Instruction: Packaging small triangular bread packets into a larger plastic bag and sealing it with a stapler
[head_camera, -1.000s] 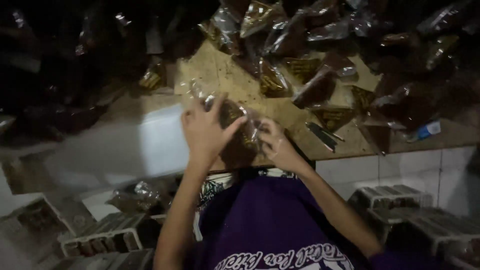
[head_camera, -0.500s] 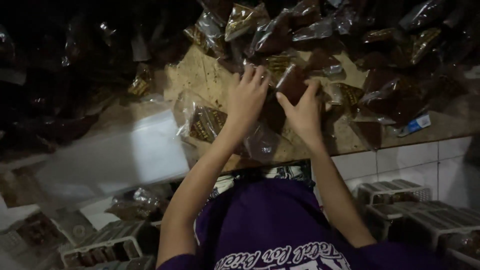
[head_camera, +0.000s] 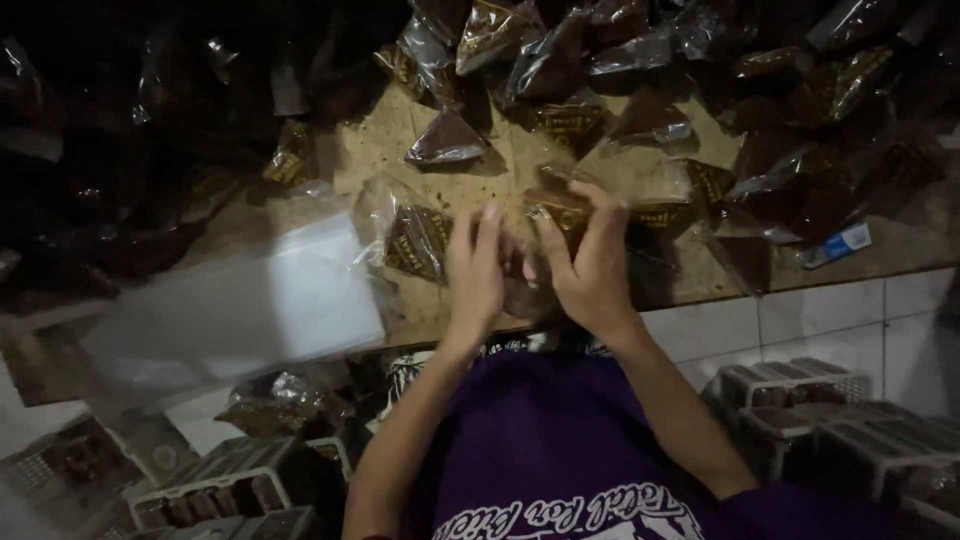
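Observation:
My right hand (head_camera: 592, 268) grips a clear packet (head_camera: 562, 203) of dark brown stuff with a gold label, held just above the wooden board (head_camera: 470, 180). My left hand (head_camera: 474, 272) is beside it with fingers straight and together, back toward the camera. Its palm is hidden, so I cannot tell whether it holds anything. A second labelled packet (head_camera: 412, 240) lies just left of that hand. Both hands are near the board's front edge.
Many similar dark packets (head_camera: 560, 60) are heaped across the back and right. A stack of clear plastic bags (head_camera: 250, 300) lies at the left. A small blue and white item (head_camera: 838, 245) sits at the right. White tiles (head_camera: 800, 315) and plastic crates (head_camera: 800, 390) are below.
Both hands have drawn back from the heap toward the board's front edge. The right hand now holds a packet up.

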